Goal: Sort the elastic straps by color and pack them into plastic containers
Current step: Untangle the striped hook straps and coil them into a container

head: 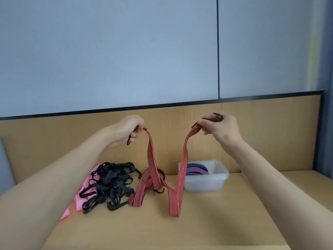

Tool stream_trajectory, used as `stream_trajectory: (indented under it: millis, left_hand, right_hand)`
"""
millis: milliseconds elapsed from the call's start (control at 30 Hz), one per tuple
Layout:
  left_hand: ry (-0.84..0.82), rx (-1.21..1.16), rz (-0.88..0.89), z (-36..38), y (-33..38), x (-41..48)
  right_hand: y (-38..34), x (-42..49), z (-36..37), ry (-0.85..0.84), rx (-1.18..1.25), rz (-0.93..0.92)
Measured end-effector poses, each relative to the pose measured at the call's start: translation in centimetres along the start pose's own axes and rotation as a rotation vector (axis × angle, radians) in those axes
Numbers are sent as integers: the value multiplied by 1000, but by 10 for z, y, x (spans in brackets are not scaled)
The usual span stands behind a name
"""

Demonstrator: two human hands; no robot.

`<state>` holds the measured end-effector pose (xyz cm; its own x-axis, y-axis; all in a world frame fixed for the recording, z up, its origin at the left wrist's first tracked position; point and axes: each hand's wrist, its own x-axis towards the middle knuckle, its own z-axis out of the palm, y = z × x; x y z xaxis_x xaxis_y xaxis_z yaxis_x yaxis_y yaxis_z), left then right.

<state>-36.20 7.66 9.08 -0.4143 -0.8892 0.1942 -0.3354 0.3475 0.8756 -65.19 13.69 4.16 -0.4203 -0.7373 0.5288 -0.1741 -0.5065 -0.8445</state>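
Observation:
A red striped elastic strap (182, 170) hangs in a V between my raised hands, its fold touching the wooden table (216, 222). My left hand (128, 129) grips one end by its dark hook, and my right hand (219, 126) pinches the other end with its hook above the fingers. A second red strap (142, 188) lies bundled on the table behind it. To the left sits a tangle of black straps (108, 184). At the right stands a clear plastic container (205, 179) with blue straps (197, 169) coiled inside.
Pink material (81, 195) lies under the black tangle, partly hidden by my left forearm. A wooden back panel (261, 132) rises behind the table, with a grey wall above it.

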Motion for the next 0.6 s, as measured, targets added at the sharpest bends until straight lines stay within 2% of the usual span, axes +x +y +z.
stream_trajectory:
  millis: [100,333,500,600]
  left_hand:
    - [37,156,64,1,9,0]
    - [-8,579,202,4,26,-10]
    - [92,1126,402,3,28,-11]
    - [118,1332,558,-1,28,-14]
  right_hand:
    - [-8,-2,8,-50,-36,-20]
    - [-19,-2,19,-102,-46,-45]
    - [-24,-2,19,-78,-75,-29]
    - [-26,-2,18,-107,-43,-5]
